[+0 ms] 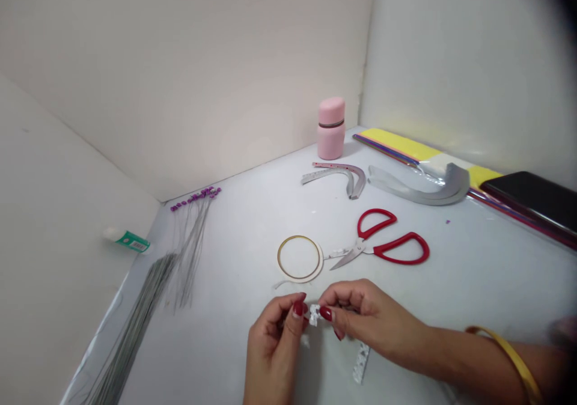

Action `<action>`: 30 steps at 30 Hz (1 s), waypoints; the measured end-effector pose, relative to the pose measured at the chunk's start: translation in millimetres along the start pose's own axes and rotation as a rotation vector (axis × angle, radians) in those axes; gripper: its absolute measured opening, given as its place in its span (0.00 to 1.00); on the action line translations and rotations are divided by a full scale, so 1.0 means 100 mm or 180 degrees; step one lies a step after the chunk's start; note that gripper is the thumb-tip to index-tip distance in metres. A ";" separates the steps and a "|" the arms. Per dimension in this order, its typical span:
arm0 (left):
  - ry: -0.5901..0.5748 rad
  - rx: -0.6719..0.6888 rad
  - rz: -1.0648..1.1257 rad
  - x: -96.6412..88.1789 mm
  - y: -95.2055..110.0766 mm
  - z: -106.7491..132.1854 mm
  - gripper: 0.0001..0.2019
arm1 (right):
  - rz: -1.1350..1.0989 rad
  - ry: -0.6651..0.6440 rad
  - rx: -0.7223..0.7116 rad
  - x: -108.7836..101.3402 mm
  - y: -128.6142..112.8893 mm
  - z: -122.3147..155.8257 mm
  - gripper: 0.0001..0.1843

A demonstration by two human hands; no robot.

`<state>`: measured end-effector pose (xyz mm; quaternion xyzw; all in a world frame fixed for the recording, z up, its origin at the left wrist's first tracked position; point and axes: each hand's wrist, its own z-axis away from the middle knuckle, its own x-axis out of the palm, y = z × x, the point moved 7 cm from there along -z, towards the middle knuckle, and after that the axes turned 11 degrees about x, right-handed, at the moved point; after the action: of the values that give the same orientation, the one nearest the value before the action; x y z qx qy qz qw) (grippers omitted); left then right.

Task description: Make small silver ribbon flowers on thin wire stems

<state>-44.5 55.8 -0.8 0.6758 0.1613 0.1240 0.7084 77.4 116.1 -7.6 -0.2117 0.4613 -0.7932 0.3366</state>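
Note:
Near the table's front edge, my left hand [274, 345] and my right hand [360, 318] meet and pinch a small white patterned strip [314, 315] between thumbs and forefingers. Both hands are closed on it. A second piece of the same white strip [361, 363] lies on the table under my right wrist, which wears a yellow bangle [509, 351]. Just beyond my fingers lies a thin ring of tape [300, 259] with a loose end. Red-handled scissors [383, 246] lie to its right, blades pointing at the ring.
A bundle of thin wires [135, 321] lies at the left, some tipped with purple beads [196, 197]. A glue tube [126, 240] rests against the left wall. A pink jar [331, 128], curved silver strips [342, 176], coloured paper sheets [406, 146] and a dark phone [536, 197] sit further back.

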 end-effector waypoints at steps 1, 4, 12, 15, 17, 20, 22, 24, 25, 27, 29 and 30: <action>-0.0069 -0.0234 0.0156 0.02 -0.04 0.00 0.10 | 0.0016 -0.0033 -0.0003 0.01 0.00 0.01 0.07; -0.0254 -0.0526 0.0395 0.09 -0.09 0.01 0.10 | 0.0059 -0.0073 -0.0015 0.02 0.00 0.01 0.08; -0.0068 -0.0712 0.0475 0.03 -0.22 0.00 0.10 | 0.0209 -0.0029 0.0057 0.00 0.04 -0.02 0.07; 0.0124 -0.0630 0.0474 0.03 -0.23 0.01 0.10 | 0.0161 -0.0009 0.0112 0.01 0.06 -0.02 0.07; 0.0208 -0.0502 0.0391 0.03 -0.22 0.02 0.10 | 0.0022 -0.0022 0.0162 0.02 0.08 -0.03 0.07; 0.0238 -0.0150 0.0026 0.02 -0.16 0.05 0.09 | -0.0205 -0.0066 0.0251 0.03 0.09 -0.02 0.08; 0.0260 0.0450 -0.0461 -0.01 -0.04 0.07 0.06 | -0.0307 -0.0093 0.0326 0.04 0.09 -0.01 0.09; 0.0232 0.1293 -0.0942 0.00 0.13 0.10 0.03 | -0.0386 -0.0133 0.0433 0.05 0.10 0.01 0.12; 0.0196 0.1697 -0.1122 0.01 0.20 0.13 0.05 | -0.0429 -0.0158 0.0494 0.05 0.10 0.02 0.13; 0.0079 0.2267 -0.1349 0.04 0.28 0.17 0.10 | -0.0539 -0.0185 0.0573 0.06 0.12 0.03 0.15; -0.0043 0.2507 -0.1494 0.07 0.29 0.19 0.12 | -0.0638 -0.0184 0.0561 0.05 0.12 0.03 0.16; -0.0087 0.2542 -0.1538 0.08 0.29 0.19 0.13 | -0.0667 -0.0173 0.0537 0.05 0.12 0.03 0.15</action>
<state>-28.5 43.0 28.0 0.8403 0.3398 -0.1253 0.4035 80.0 107.0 -16.3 -0.2510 0.3590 -0.8540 0.2809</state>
